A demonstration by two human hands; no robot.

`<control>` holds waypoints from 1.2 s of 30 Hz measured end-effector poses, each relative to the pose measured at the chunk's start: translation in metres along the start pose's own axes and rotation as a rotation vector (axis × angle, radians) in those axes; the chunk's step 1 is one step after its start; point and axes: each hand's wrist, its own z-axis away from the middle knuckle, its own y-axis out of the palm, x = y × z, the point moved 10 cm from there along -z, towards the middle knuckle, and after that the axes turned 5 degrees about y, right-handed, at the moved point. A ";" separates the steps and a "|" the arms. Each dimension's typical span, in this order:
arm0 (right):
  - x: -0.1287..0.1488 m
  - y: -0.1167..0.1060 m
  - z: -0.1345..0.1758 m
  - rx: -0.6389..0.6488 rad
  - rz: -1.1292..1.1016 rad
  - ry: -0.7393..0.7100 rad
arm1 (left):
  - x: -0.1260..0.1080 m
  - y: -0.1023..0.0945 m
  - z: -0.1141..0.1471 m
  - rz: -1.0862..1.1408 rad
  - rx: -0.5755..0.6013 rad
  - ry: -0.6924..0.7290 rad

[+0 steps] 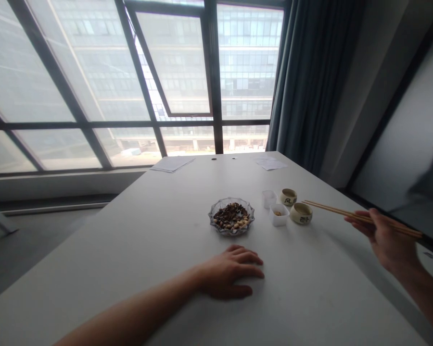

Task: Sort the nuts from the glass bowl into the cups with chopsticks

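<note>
The right hand point(386, 240) has its grip closed on a pair of chopsticks point(350, 214) whose tips point left toward the glass dish point(231, 216) of nuts, while the left hand point(231, 276) lies flat, holding nothing, on the bench point(147, 250) just before that dish.

The glass dish point(231, 217) contents are too small to identify (nuts, perhaps).
</note>
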 end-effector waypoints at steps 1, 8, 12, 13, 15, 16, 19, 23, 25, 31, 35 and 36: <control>0.003 0.003 0.001 -0.002 -0.008 -0.004 | 0.000 0.000 0.000 0.001 -0.001 0.003; 0.016 0.101 0.030 0.211 -0.014 -0.084 | 0.002 0.002 0.002 0.005 -0.011 0.002; 0.001 0.189 0.063 0.433 0.067 -0.093 | 0.002 0.002 0.003 0.001 -0.017 0.002; -0.006 0.210 0.071 0.506 0.090 -0.090 | 0.002 0.001 0.003 -0.002 -0.020 0.005; -0.019 0.238 0.079 0.563 0.099 -0.081 | 0.001 0.000 0.004 -0.007 -0.030 0.017; -0.025 0.249 0.081 0.584 0.102 -0.076 | 0.001 0.000 0.004 -0.010 -0.037 0.023; -0.043 0.268 0.081 0.606 0.102 -0.061 | 0.002 -0.001 0.005 -0.011 -0.059 0.038; -0.060 0.278 0.079 0.612 0.106 -0.042 | 0.002 0.000 0.006 -0.004 -0.072 0.051; -0.066 0.279 0.078 0.602 0.104 -0.039 | 0.002 0.000 0.007 -0.002 -0.073 0.052; -0.064 0.269 0.076 0.544 0.088 -0.050 | 0.003 0.001 0.007 -0.009 -0.065 0.051; -0.056 0.260 0.075 0.552 0.092 -0.053 | 0.003 0.001 0.006 -0.021 -0.068 0.052; -0.055 0.259 0.076 0.557 0.095 -0.049 | 0.003 0.001 0.005 -0.020 -0.067 0.051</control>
